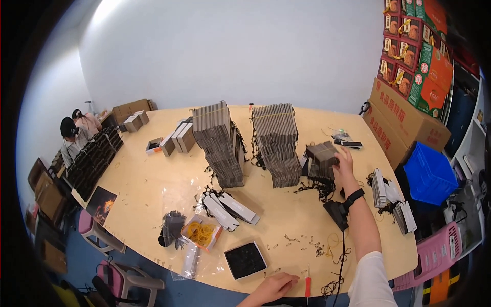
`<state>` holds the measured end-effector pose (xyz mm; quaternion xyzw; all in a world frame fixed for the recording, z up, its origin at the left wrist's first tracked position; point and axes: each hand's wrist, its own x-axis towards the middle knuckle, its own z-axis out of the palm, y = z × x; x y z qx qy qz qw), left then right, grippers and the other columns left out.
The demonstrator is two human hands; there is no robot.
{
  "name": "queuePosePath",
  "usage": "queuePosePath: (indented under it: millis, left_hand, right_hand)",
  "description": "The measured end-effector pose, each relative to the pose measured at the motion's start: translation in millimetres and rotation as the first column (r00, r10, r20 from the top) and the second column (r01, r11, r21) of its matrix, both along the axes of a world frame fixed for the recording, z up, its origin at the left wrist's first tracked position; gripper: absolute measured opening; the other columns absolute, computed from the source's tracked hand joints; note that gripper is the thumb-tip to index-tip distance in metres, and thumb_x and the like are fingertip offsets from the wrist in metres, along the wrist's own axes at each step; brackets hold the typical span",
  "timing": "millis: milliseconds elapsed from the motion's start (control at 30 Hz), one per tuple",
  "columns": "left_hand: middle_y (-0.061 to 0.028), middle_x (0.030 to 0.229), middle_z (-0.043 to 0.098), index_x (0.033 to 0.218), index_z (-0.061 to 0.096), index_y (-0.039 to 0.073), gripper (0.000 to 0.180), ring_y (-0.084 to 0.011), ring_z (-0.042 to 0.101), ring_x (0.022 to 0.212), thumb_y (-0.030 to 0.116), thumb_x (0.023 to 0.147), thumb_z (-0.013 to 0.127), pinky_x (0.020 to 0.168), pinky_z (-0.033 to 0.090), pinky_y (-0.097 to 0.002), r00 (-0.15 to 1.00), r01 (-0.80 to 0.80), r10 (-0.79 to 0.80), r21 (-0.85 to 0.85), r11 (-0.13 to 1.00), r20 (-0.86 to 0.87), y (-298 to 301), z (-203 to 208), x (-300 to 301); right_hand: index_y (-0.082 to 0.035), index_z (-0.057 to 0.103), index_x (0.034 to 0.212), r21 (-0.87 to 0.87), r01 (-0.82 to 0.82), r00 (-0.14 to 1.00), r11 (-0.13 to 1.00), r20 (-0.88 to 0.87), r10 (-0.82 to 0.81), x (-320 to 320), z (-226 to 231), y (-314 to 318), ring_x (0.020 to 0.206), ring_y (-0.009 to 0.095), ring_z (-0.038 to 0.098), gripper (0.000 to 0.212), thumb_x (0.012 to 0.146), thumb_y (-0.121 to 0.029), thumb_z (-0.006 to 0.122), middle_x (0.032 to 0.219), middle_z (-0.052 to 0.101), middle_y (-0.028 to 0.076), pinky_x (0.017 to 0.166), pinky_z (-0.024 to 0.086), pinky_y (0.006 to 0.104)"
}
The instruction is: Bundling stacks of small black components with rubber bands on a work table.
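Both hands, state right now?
Left hand: loosely curled by red screwdriver, nothing visibly held.
Right hand: at small grey stack; closed grip can't be confirmed.

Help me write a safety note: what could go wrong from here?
The right hand, at a small stack, might bump the tall stack beside it and topple it. The screwdriver, close to the left hand and the edge of the table, could be nudged off. Loose cord might snag the right forearm.

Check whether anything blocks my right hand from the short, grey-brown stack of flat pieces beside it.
Nothing visible does: the right hand is at the right edge of the short, grey-brown stack of flat pieces. The tangled black cords lie on the stack's near side, not between them.
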<state>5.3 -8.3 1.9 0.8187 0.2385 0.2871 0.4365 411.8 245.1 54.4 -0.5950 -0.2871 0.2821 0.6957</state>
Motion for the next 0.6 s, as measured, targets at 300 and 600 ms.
queuePosePath:
  millis: [300, 600]
  left_hand:
    - [-0.0124, 0.091, 0.065, 0.110, 0.067, 0.006, 0.022, -0.0297, 0.065, 0.083, 0.007, 0.089, 0.062, 0.073, 0.052, -0.0364, 0.999, 0.034, -0.036, -0.085, 0.996, -0.024, 7.6, 0.6, -4.3]
    - [-0.0121, 0.095, 0.066, 0.110, 0.066, 0.005, 0.022, -0.0294, 0.066, 0.087, 0.006, 0.089, 0.061, 0.075, 0.053, -0.0361, 0.997, 0.061, -0.064, -0.071, 0.996, -0.045, 10.1, -1.9, -3.4]
  right_hand:
    - [-0.007, 0.067, 0.108, -0.096, -0.351, 0.934, 0.931, -0.103, 0.341, 0.8, 115.7, -72.2, 0.067, 0.016, 0.064, 0.034, 0.089, -0.035, 0.063, 0.084, 0.066, 0.006, 0.061, 0.057, 0.0286]
    - [-0.011, 0.062, 0.092, -0.365, -0.388, 0.922, 0.847, -0.146, 0.359, 10.5, 100.4, -75.3, 0.053, 0.010, 0.052, 0.037, 0.085, -0.046, 0.070, 0.067, 0.055, 0.002, 0.046, 0.046, 0.0229]
